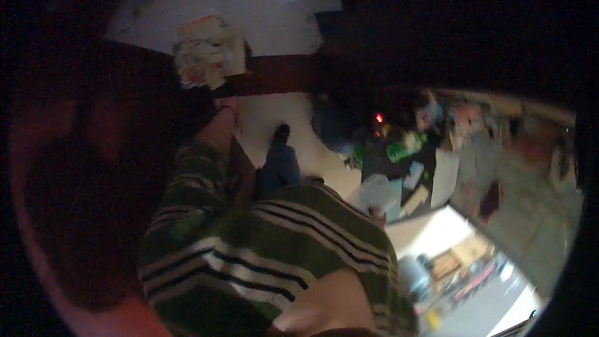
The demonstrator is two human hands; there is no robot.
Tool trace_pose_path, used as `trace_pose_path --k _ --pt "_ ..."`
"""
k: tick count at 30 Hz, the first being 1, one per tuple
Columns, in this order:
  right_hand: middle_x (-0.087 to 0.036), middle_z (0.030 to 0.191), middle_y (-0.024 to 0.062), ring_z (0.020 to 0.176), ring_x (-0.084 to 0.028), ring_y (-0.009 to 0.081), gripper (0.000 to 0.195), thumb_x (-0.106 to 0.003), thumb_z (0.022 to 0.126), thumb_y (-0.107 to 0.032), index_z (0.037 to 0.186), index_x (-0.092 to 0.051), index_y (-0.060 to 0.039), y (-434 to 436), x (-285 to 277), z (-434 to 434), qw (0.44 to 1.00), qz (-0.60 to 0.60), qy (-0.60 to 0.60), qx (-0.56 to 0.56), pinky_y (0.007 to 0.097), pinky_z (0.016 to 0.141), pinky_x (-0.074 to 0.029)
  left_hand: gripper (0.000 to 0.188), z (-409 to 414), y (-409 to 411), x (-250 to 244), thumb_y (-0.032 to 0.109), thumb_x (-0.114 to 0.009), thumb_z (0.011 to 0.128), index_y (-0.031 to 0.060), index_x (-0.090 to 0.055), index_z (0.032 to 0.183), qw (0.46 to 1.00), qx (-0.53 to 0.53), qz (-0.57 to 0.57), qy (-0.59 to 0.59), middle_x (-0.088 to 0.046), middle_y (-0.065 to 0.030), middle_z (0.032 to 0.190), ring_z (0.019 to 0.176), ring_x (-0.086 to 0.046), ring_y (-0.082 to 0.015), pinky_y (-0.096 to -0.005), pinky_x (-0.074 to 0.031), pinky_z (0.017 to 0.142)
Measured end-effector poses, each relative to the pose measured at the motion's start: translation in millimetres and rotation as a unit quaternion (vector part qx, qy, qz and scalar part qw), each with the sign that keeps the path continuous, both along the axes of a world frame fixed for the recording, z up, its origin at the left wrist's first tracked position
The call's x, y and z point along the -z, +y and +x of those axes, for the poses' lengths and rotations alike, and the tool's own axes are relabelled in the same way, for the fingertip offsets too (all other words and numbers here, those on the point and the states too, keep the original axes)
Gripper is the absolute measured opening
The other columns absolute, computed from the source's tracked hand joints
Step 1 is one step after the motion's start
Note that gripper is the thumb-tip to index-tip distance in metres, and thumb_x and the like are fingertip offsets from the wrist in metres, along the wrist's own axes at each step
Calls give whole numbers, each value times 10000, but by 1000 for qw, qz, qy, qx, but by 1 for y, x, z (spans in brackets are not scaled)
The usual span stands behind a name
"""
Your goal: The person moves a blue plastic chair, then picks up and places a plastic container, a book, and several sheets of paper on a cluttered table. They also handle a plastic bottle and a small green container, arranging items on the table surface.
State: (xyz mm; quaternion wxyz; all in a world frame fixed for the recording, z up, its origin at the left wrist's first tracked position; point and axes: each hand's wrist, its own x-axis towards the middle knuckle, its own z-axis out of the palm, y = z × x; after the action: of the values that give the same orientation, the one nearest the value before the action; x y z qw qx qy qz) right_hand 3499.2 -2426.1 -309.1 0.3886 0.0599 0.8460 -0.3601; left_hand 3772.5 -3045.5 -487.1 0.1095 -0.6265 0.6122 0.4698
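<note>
My left arm, in a green striped sleeve, reaches forward, and my left hand [229,108] is a dim blur just below a pile of pale packets or papers [208,51]. Whether it touches the pile cannot be told. At the right, part of my right hand [377,215] shows past my striped shirt, at the lower edge of a translucent plastic container or bag [376,193]; its grip is unclear. Below me, a dark shoe [281,133] and a blue trouser leg [281,166] show over the pale floor [269,107].
A pale tabletop [276,23] lies ahead, behind the pile. To the right is a dark surface with green items [398,150], small red lights [379,118] and a pale block [415,200]. A brightly lit surface [491,304] at the lower right holds a blurred mix of objects.
</note>
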Motion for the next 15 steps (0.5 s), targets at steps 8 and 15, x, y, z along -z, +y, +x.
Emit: trace_pose_path --k 8,15 --pt "-566 947 219 889 -546 310 641 -675 664 -366 1104 -457 46 18 -22 35 971 186 121 89 368 770 -429 341 -61 199 -20 324 -550 783 24 -520 942 945 215 239 60 -523 -102 874 764 -495 -205 -324 -405 648" --pt "-594 885 152 769 -571 222 535 -676 678 -305 1043 -486 37 137 -6 40 974 42 2 223 328 692 -456 272 -129 265 -35 288 -567 778 20 -584 822 940 268 206 47 -576 -90 738 639 -528 -172 -283 -420 562"
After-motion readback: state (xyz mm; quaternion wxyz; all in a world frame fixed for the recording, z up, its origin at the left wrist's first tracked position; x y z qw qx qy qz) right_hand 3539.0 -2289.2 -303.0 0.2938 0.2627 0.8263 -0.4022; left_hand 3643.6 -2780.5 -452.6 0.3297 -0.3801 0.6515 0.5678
